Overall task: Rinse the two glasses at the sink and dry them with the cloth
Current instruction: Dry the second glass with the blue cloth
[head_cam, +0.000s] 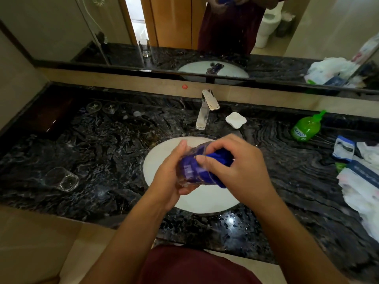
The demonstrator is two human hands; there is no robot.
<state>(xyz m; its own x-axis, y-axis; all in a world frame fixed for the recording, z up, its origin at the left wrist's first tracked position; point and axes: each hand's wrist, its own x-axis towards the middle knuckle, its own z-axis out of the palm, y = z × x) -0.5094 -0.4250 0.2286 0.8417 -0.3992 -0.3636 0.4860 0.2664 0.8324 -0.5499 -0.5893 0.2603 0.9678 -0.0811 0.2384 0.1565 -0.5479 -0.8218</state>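
Gripping one glass [191, 167] over the sink [203, 199] in the left hand [172, 173], right hand [235, 165] pinching blue cloth [217, 158] inside, drying under way, second glass [61, 179] lying aside on the counter [102, 150].

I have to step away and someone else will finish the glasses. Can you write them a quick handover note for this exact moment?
Left hand grips one glass on its side over the sink.
Right hand pushes the blue cloth into it.
Second glass lies on the countertop to the left; wet or dry, cannot tell.
Faucet shows no running water.
Left: finish drying this glass, set it down, check the other.
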